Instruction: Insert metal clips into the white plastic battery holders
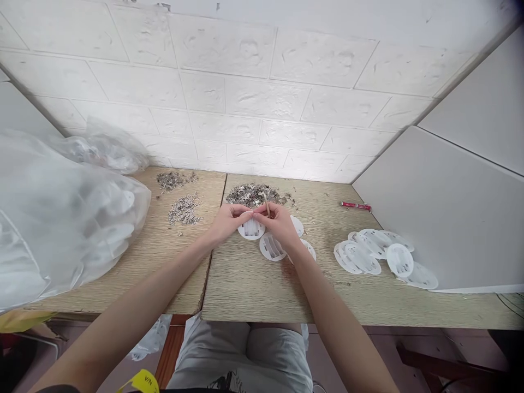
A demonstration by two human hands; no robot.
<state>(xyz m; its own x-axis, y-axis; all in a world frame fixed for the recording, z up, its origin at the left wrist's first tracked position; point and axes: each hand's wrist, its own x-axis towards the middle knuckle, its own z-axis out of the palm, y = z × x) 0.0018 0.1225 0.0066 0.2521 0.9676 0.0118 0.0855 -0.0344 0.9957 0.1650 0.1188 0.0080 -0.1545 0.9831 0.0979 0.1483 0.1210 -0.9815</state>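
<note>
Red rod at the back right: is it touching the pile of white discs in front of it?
Apart: the head view shows bare wood between the red rod and the white discs.

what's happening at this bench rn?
A person has both hands on the job: left hand and right hand meet at the fingertips over the far edge of a round white plastic disc. The right also holds a thin tan stick; anything pinched between the fingertips is too small to make out. A heap of small silvery metal pieces lies just beyond, and an overlapping cluster of white discs sits off right.
</note>
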